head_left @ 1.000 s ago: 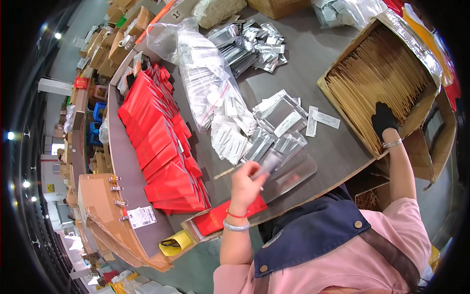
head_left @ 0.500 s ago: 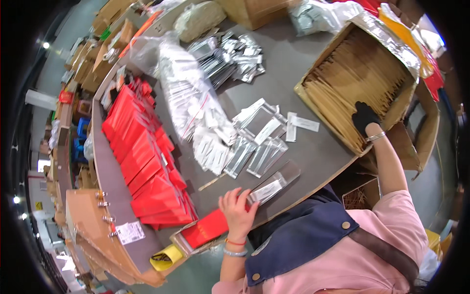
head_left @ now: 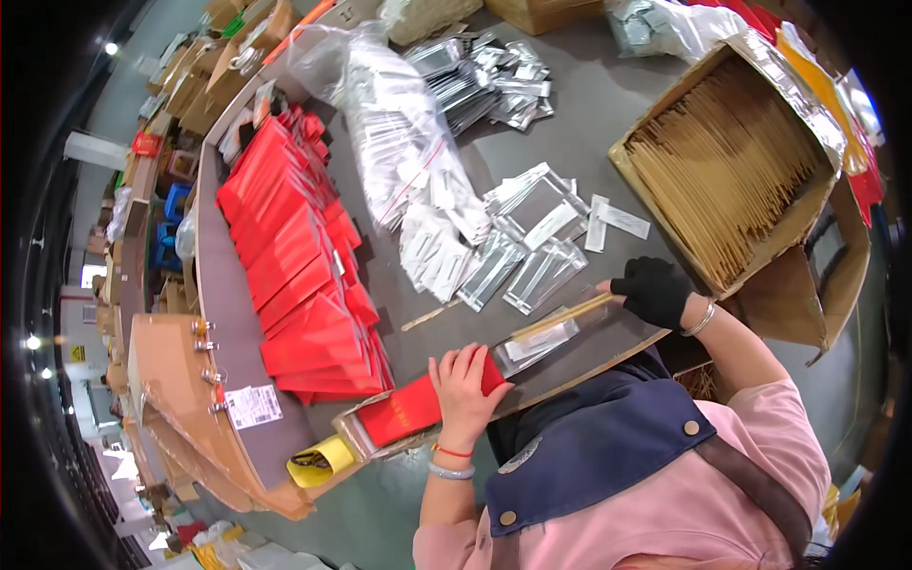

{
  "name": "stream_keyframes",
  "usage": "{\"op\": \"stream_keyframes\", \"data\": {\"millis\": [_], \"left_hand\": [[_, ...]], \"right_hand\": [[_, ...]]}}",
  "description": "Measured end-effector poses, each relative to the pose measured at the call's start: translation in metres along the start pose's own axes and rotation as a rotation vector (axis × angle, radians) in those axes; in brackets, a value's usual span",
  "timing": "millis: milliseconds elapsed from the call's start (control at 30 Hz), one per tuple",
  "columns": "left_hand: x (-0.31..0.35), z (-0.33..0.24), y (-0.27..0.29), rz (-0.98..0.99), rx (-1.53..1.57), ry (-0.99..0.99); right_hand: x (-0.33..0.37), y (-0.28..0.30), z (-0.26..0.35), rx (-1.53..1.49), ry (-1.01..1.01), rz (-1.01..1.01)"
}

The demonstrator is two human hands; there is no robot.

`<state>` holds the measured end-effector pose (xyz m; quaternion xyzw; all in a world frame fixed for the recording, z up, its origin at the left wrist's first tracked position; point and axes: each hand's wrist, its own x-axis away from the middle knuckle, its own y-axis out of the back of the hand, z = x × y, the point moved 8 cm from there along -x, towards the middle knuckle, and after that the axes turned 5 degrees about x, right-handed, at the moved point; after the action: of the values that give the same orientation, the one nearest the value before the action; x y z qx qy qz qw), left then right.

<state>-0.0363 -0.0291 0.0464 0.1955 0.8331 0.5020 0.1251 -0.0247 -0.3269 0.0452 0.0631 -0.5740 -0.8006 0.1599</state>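
On the grey worktable (head_left: 608, 114) at a packing bench, a long overlapping row of red envelopes (head_left: 294, 256) runs down your left side, with a yellow tape roll (head_left: 318, 461) at the near edge. Your bare left hand (head_left: 463, 385) lies flat, fingers spread and pressing on a red envelope (head_left: 408, 410) held in a shallow tray at the table's front edge; it grips nothing. Just right of it rests a clear sleeve (head_left: 537, 344) with a white slip inside. Behind, loose silver sachets (head_left: 532, 256) spread beside a clear bag of white packets (head_left: 399, 142). Your right hand (head_left: 654, 290), in a black glove, has its fingers closed around the end of a bundle of tan sticks (head_left: 562, 316), whose other end lies on the clear sleeve. At far right, an open cardboard box (head_left: 807, 218) stands packed with more tan sticks
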Motion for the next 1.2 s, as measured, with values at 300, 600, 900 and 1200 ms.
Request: {"op": "stream_keyframes", "data": {"millis": [300,600,900,1200], "left_hand": [[-0.022,-0.027,-0.018,-0.010,0.024,-0.023],[-0.041,-0.040,-0.014,0.018,-0.013,-0.131],[-0.064,0.010,0.104,0.083,-0.147,-0.168],[0.008,0.041,-0.008,-0.171,0.018,0.481]], "right_hand": [[-0.030,-0.045,0.028,-0.254,0.182,-0.184],[-0.044,-0.034,0.097,-0.441,0.100,-0.088],[-0.028,0.022,0.051,-0.157,0.000,-0.235],[-0.025,0.005,0.077,0.072,0.034,-0.077]]}}
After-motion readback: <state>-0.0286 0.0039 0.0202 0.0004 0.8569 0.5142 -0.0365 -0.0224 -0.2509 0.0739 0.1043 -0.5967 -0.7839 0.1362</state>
